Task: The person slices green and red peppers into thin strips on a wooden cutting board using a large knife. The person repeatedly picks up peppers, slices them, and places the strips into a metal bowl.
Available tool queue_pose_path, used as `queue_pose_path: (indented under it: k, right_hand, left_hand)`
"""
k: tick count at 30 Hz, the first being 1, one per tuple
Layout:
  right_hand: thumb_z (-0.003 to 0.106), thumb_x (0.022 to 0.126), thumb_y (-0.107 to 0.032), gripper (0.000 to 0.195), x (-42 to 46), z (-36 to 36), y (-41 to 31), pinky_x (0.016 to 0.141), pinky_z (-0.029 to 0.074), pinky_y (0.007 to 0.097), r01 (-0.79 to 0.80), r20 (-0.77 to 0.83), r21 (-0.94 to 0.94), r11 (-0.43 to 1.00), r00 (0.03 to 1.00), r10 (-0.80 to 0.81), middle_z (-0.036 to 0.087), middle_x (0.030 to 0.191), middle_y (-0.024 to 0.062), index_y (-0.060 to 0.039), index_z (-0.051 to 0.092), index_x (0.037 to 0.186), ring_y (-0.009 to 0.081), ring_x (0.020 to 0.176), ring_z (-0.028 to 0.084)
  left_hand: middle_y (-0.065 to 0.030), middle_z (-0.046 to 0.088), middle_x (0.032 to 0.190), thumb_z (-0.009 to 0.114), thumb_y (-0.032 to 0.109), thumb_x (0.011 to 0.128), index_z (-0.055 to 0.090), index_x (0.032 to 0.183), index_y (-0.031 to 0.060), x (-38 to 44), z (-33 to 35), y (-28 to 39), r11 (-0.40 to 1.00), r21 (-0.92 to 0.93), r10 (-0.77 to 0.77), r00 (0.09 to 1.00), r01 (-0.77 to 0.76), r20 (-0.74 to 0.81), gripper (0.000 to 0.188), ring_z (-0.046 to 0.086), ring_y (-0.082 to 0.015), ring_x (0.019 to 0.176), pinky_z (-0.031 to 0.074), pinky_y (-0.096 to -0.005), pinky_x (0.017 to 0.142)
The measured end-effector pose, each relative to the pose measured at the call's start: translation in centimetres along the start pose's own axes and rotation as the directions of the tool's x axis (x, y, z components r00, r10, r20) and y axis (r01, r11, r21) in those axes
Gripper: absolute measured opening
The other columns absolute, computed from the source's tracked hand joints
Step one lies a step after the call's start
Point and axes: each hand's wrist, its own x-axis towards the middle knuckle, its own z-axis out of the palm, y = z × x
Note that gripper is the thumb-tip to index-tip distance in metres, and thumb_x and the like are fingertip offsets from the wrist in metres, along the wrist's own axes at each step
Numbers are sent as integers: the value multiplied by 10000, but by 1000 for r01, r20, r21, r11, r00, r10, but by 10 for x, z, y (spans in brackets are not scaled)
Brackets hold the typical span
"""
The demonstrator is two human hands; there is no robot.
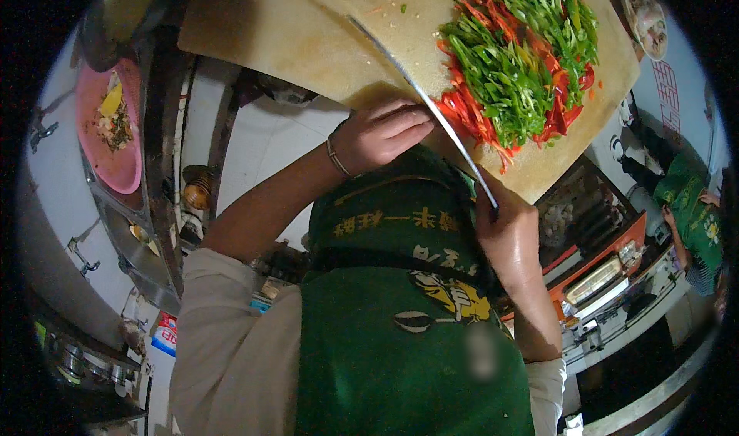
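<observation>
My right hand (508, 228) is closed around the handle end of a kitchen knife (418, 89), seen nearly edge-on as a long thin line slanting over a cutting board (277, 26). Fingers bent together, my left hand (384, 133) is at the board's near edge, its fingertips against or very close to the blade. Whether anything is under those fingers is hidden. Just beyond the blade lies a heap of sliced green peppers (508, 61) mixed with sliced red peppers (467, 115). The knife's handle is mostly covered by my hand.
A pink strainer basket (133, 164) with food scraps stands by a metal sink (130, 234) on the left. At the far right is another person in a green apron (690, 205). A plate of food (649, 26) sits beyond the board's right corner. An orange-edged shelf (626, 234) holds containers.
</observation>
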Motion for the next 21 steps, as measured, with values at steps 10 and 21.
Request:
queue_pose_path:
  k: [10,21]
  right_hand:
    - [606,758,26,444,-13,-25,-1,735,537,392,-76,91,106,991,994,66,661,911,197,-43,598,1197,356,812,657]
    - [616,822,-50,289,9,-8,-3,693,516,417,-166,85,66,984,983,160,641,819,239,-28,634,1109,392,752,630]
  left_hand:
    - [-84,622,936,650,59,732,664,898,2,2,-1,-7,999,-46,0,1000,1,27,176,622,-227,879,533,-318,769]
    - [-63,603,925,643,77,759,664,926,39,2,7,-7,998,-59,-32,999,34,27,173,602,-227,842,517,-322,743]
